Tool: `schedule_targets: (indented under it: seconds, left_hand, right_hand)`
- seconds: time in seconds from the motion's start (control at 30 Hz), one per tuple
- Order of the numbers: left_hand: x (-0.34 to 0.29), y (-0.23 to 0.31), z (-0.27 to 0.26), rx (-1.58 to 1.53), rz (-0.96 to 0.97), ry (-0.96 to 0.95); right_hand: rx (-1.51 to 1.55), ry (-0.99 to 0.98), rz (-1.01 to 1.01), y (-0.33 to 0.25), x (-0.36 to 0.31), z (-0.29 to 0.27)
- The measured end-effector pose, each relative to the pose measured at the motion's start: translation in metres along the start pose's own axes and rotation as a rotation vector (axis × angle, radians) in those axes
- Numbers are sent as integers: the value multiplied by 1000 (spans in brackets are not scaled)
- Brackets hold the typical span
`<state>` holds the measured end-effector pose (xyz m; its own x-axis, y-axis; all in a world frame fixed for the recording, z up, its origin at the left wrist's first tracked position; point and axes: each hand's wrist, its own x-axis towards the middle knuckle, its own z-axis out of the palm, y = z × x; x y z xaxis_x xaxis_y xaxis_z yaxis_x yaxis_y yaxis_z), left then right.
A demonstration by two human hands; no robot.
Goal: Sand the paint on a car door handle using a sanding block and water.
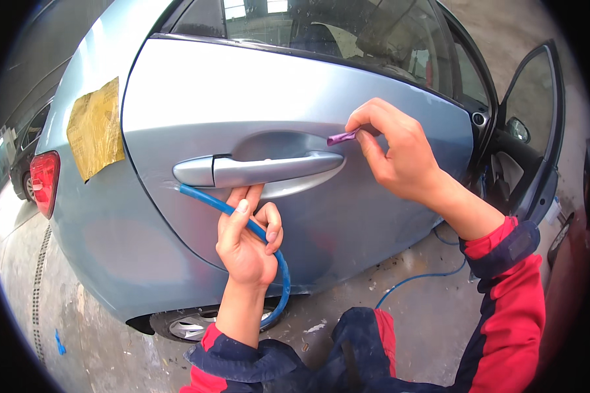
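Observation:
My left hand (pixel 246 245) is closed around a blue hose (pixel 286 278) just under the silver-blue door handle (pixel 269 170). Its upper fingertips reach to the handle's lower edge. The hose's free end points up and left, near the handle's left end, and the rest loops down past my wrist. Between the thumb and fingers of my right hand (pixel 396 150) is a small folded purple strip (pixel 340 138), whose material I cannot make out. It sits just above the right end of the handle, close to the car door (pixel 373 216).
A yellowish masking sheet (pixel 97 129) is stuck on the rear panel, above the red tail light (pixel 44 183). The front door (pixel 537 124) stands open at right. Another blue hose (pixel 419 275) runs along the floor, and a dark car (pixel 29 154) is parked at far left.

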<state>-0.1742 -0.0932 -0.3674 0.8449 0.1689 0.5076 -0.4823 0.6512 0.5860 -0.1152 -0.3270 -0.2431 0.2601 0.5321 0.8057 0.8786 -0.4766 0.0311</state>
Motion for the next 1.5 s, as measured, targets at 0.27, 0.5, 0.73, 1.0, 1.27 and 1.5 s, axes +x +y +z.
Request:
schedule_targets:
  seconds: [0.27, 0.5, 0.73, 1.0, 1.27, 1.5]
  left_hand:
    - [1, -4, 2, -64, 39, 44]
    - [1, -2, 0, -34, 26, 19]
    - [1, -3, -2, -7, 16, 10]
    - [2, -4, 0, -7, 28, 3]
    - [1, -7, 0, -18, 33, 9]
    - [0, -4, 0, -19, 35, -4]
  right_hand:
    - [88, -92, -26, -3, 11, 6]
    - [-210, -167, -69, -4, 14, 15]
    - [-273, -155, -155, -5, 23, 21]
    - [-205, -232, -92, 3, 32, 28]
    - [-222, -134, -260, 6, 31, 45]
    - [-346, -239, -357, 2, 40, 37]
